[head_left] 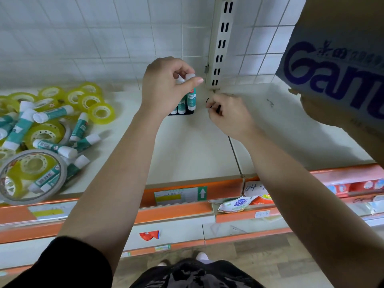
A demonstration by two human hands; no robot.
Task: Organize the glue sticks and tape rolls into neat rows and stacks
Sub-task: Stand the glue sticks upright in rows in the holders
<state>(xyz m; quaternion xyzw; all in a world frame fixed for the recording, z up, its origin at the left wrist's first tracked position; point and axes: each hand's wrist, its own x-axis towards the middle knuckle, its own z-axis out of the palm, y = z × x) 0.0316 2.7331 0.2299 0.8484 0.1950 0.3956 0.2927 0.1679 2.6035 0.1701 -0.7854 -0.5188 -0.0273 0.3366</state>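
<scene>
Several teal-and-white glue sticks (191, 98) stand upright in a small dark tray (180, 114) at the back of the white shelf (187, 146). My left hand (166, 86) pinches the white cap of one upright stick. My right hand (228, 115) hovers just right of the tray with curled fingers around something small and dark that I cannot identify. A jumbled heap of glue sticks (52, 114) and yellow tape rolls (101, 112) lies on the shelf's left side, with a large tape roll (31, 177) at the front edge.
A cardboard box with blue lettering (336, 69) fills the shelf's right end. A slotted metal upright (221, 42) and wire grid back the shelf. Orange price rails (187, 196) line the front edge, with packets (234, 204) on lower shelves.
</scene>
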